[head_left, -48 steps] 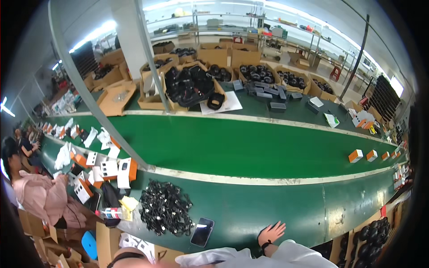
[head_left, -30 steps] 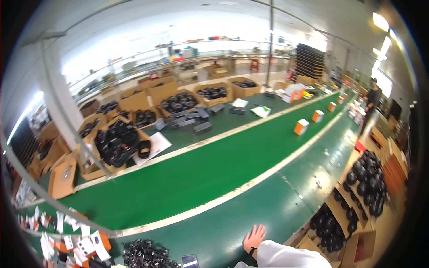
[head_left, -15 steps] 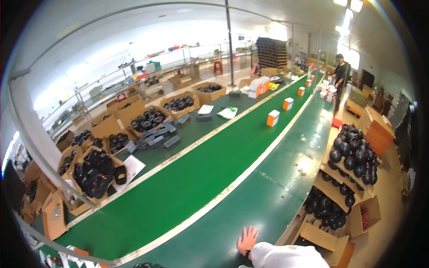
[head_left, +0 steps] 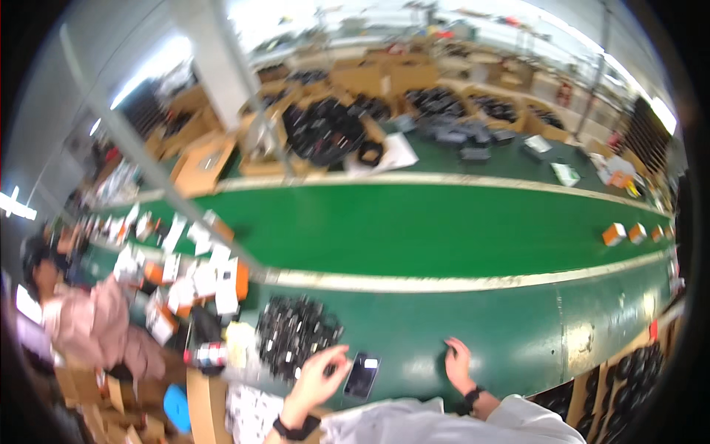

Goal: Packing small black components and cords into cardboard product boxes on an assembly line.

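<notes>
Beside the left hand (head_left: 319,377), white-and-orange cartons (head_left: 198,275) lie scattered.

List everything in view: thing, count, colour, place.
conveyor belt: one, green, across the middle
pile of small black parts: one, black, near bench, by the left hand
phone: one, dark, flat between the hands
small boxes: a few, orange and white, on the belt at right
cardboard boxes of black parts: several, brown, far side
co-worker: one, pink top, left
left hand: one, open, at the pile's edge
right hand: one, flat on the bench
</notes>
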{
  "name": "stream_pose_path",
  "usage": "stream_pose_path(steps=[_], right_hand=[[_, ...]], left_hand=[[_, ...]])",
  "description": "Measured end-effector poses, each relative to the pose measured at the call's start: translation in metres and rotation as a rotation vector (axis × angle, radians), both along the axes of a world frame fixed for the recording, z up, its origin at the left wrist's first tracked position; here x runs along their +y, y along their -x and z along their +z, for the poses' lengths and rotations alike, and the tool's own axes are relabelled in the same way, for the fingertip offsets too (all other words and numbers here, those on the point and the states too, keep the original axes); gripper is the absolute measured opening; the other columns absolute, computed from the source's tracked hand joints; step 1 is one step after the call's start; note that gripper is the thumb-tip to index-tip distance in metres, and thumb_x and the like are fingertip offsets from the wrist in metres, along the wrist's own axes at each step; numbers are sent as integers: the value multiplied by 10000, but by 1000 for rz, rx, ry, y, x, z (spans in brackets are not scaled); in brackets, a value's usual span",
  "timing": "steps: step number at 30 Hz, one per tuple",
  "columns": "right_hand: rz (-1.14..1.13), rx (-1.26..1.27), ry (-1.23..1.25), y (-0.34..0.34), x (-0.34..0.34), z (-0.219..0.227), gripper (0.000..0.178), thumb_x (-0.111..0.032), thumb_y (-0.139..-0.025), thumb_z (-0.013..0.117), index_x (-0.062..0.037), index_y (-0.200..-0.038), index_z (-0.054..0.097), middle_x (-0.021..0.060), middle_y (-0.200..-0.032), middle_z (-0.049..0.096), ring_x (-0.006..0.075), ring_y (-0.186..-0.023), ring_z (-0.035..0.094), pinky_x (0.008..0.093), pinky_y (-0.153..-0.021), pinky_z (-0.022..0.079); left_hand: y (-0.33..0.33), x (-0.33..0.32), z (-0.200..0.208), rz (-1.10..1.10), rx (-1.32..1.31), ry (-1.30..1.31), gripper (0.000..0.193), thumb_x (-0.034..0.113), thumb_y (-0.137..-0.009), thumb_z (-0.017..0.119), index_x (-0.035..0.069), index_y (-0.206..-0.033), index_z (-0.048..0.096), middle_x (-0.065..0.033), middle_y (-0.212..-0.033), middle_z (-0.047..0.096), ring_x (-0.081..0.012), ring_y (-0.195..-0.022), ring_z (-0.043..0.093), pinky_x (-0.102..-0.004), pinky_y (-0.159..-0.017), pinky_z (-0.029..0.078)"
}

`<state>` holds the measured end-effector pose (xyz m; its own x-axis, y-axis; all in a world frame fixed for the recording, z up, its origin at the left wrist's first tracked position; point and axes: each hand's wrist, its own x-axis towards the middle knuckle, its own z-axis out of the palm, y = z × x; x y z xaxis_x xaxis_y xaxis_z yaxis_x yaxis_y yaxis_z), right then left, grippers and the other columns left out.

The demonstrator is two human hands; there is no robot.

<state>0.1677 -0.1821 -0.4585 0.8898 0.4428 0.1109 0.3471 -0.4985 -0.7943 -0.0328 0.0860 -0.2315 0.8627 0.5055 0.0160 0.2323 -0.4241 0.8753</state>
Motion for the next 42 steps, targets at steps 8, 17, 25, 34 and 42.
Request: stream_pose_path(steps=[8, 17, 25, 34, 42], right_hand=[[873, 150, -6, 37, 216, 57, 422, -58, -776, 536, -48, -1192, 469, 163, -1210, 491, 327, -1082, 490, 372, -907, 414], [1053, -126, 245, 69, 293, 38, 400, -80, -725, 619, -101, -1103, 486, 138, -984, 525, 326, -992, 506, 410, -839, 430], [1067, -95, 223, 42, 303, 21, 130, -72, -684, 649, -50, -723, 526, 133, -637, 563, 296, -625, 575, 385, -580, 456], [826, 1081, 62, 18, 299, 72, 247, 31, -794, 506, 9, -1040, 491, 82, -764, 564, 206, -694, 612, 319, -609, 538], [964, 1189, 17, -47, 369, 135, 229, -5, -875, 435, 47, -1097, 451, 107, -837, 519, 199, -700, 601, 373, -733, 555]], left_hand=[[63, 5, -17, 216, 162, -28, 231, 129, -804, 617, 49, -1022, 609, -71, -812, 638, -173, -765, 611, -297, -722, 473], [149, -30, -42, 532, 267, 125, 246, 191, -836, 583, 49, -1035, 606, -89, -869, 637, -201, -795, 588, -307, -735, 462], [170, -50, -70, 685, 217, 318, 281, 209, -853, 570, 15, -1056, 597, -84, -914, 651, -170, -812, 578, -304, -757, 464], [155, -30, -85, 657, 131, 432, 225, 187, -856, 575, 27, -1014, 597, -60, -883, 645, -129, -822, 584, -262, -746, 461], [161, -27, -104, 720, 94, 609, 232, 172, -862, 579, 11, -1029, 589, -51, -928, 635, -119, -860, 586, -259, -765, 464]])
